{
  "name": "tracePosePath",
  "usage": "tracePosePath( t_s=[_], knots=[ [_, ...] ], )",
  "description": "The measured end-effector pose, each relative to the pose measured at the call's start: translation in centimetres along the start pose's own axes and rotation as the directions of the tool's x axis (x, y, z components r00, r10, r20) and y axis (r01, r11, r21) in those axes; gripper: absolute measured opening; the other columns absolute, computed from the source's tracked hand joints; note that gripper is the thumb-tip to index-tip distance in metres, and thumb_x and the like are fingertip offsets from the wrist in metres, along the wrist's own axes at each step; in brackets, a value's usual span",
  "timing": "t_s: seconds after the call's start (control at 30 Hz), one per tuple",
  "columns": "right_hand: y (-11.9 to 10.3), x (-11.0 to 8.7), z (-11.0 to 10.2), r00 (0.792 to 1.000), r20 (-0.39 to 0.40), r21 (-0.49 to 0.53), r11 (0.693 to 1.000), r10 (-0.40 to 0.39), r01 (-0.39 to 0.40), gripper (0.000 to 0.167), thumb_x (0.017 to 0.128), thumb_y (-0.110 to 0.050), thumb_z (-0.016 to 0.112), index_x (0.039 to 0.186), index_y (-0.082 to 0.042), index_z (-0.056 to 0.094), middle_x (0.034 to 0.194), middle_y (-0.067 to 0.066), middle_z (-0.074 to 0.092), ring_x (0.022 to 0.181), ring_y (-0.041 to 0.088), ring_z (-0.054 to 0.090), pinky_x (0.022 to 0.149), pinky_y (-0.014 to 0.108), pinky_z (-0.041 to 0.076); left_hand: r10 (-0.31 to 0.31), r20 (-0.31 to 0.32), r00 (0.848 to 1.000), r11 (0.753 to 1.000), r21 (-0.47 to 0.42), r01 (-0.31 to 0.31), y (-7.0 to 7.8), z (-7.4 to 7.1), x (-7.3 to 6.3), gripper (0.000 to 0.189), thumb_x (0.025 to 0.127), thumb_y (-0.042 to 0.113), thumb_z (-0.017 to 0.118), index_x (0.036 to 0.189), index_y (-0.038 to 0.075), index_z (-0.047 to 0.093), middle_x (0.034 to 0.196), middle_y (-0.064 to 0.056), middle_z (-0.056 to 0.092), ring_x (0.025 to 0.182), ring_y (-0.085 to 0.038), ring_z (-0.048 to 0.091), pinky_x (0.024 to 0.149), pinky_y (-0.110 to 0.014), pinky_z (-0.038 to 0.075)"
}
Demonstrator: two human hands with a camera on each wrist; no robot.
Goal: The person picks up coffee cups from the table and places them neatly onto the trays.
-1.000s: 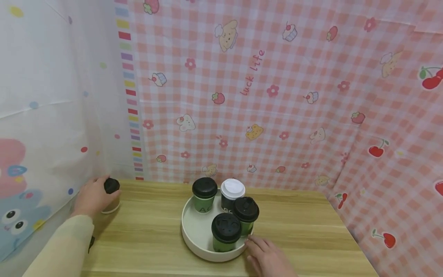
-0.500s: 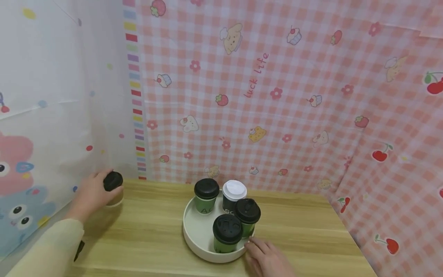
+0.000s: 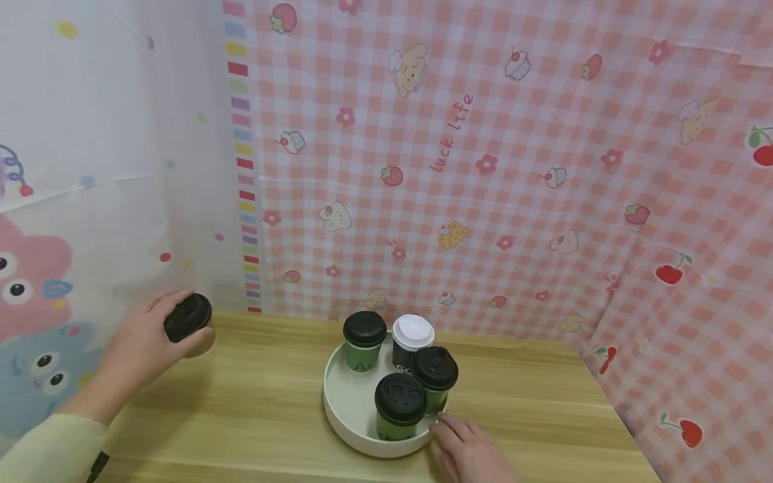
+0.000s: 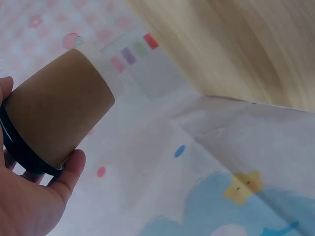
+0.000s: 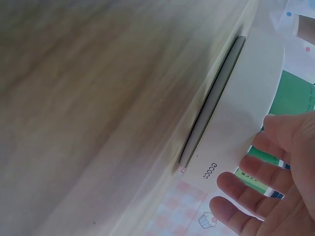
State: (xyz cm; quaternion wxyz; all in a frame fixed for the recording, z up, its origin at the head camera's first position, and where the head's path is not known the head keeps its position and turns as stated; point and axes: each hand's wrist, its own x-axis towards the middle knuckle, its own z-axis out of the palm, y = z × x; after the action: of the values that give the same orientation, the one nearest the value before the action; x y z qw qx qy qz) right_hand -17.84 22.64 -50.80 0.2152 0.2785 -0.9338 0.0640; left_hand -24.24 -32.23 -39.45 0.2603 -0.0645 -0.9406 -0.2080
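Note:
My left hand grips a brown paper coffee cup around its black lid, at the left of the table. In the left wrist view the cup lies tilted, with thumb and fingers around the lid's edge. At the middle stands a round white tray bearing several lidded cups. Among them are a green cup at the back left, a dark cup with a white lid, and a green cup in front. My right hand rests with loosely bent fingers at the tray's right front rim.
The wooden table meets a pink checked cloth behind and a white printed cloth on the left. A small black object shows beside the left sleeve. Checked cloth also borders the right side.
My left hand has lifted the brown cup and tilted it, its lid now facing more toward the hand. The right hand stays at the tray; the head view has shifted slightly.

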Motion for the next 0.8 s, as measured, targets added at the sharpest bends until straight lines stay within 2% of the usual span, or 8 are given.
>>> tracePosePath(
  t_s=[0.1,0.33,0.57,0.8],
  knots=[
    [-0.1,-0.1,-0.2,0.999,0.033,0.017,1.000,0.020,-0.021,0.034,0.094,-0.024,0.080,0.128,-0.019,0.074,0.134,0.004,0.073,0.120,0.021,0.070,0.098,0.042,0.061,0.020,-0.030,0.999,1.000,-0.017,-0.021,0.9,-0.5,-0.5,0.081,0.086,0.039,0.090,0.150,0.002,0.056,0.147,-0.034,0.055,0.126,-0.058,0.052,0.090,-0.075,0.048],
    [0.0,-0.1,-0.1,1.000,-0.023,-0.019,1.000,-0.019,0.019,0.039,0.091,-0.023,0.084,0.128,-0.017,0.075,0.133,0.006,0.073,0.119,0.021,0.069,0.096,0.040,0.061,0.078,-0.108,0.991,0.994,-0.069,-0.086,2.6,-1.5,-1.5,0.080,0.080,0.030,0.095,0.147,0.002,0.060,0.143,-0.033,0.059,0.124,-0.057,0.054,0.089,-0.074,0.048],
    [0.0,0.2,-0.6,0.998,0.054,0.009,1.000,0.017,-0.018,0.036,0.096,-0.025,0.079,0.131,-0.015,0.074,0.136,0.005,0.072,0.121,0.022,0.068,0.100,0.043,0.060,0.132,-0.145,0.981,0.987,-0.070,-0.143,4.3,-2.3,-1.6,0.080,0.075,0.027,0.098,0.144,0.006,0.063,0.143,-0.028,0.062,0.125,-0.052,0.058,0.088,-0.070,0.050],
    [0.0,0.4,-0.8,0.998,0.063,0.010,1.000,-0.005,0.004,0.036,0.095,-0.023,0.081,0.128,-0.014,0.075,0.133,0.005,0.073,0.118,0.022,0.069,0.098,0.043,0.061,0.189,-0.161,0.969,0.978,-0.062,-0.201,6.0,-2.5,-2.0,0.083,0.071,0.026,0.100,0.144,0.008,0.064,0.143,-0.023,0.063,0.123,-0.047,0.061,0.082,-0.065,0.054]
  ],
)
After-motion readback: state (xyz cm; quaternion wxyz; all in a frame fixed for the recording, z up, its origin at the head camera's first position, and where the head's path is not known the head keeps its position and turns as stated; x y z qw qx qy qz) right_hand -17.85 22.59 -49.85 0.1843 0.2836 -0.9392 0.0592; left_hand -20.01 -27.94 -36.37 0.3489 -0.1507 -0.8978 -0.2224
